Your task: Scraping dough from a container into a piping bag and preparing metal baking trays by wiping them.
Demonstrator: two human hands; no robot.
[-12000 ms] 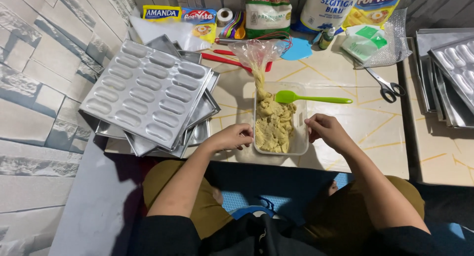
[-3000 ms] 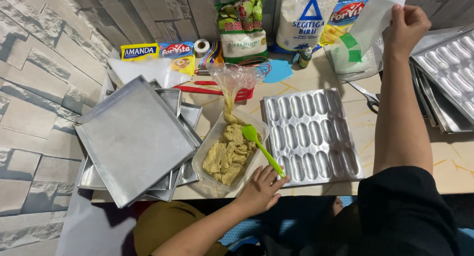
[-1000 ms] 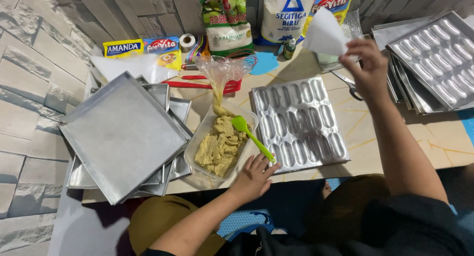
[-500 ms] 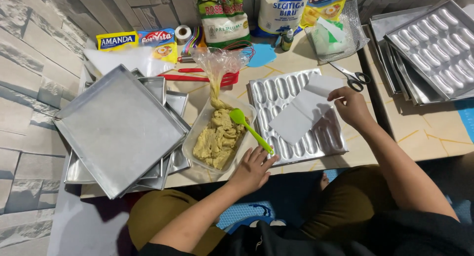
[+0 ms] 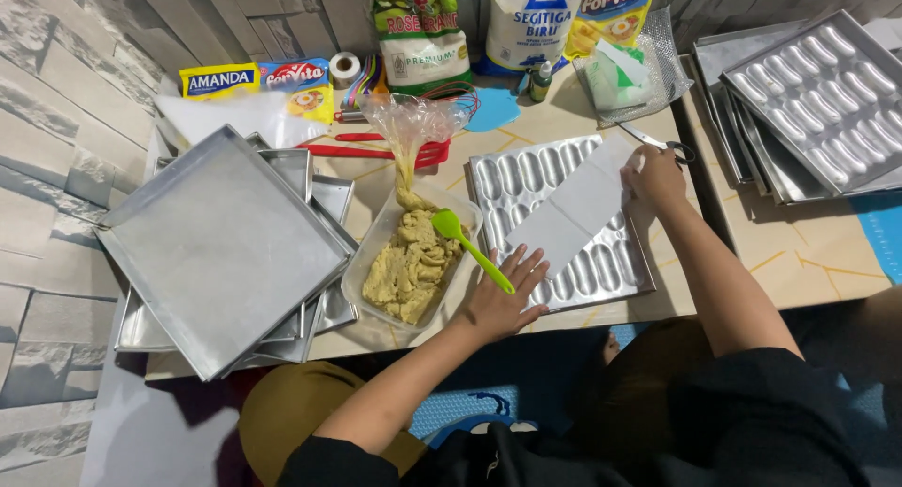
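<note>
Bright, even light falls from above onto the bench (image 5: 564, 121), with no dim corners on the work surface. The flat metal tray (image 5: 221, 247) gives back a soft grey sheen, and the moulded pan (image 5: 526, 172) shows small highlights in its hollows. Shadows are short and soft, lying just under the left hand (image 5: 503, 304). Below the bench edge the lap area goes dark. Focus is sharp throughout; the wide lens bows the stone wall (image 5: 56, 121) at the left edge.

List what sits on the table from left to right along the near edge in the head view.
Stack of flat metal trays → clear tub of dough → green spatula → left hand → moulded baking tray → white paper sheet → right hand → stacked moulded trays.
</note>
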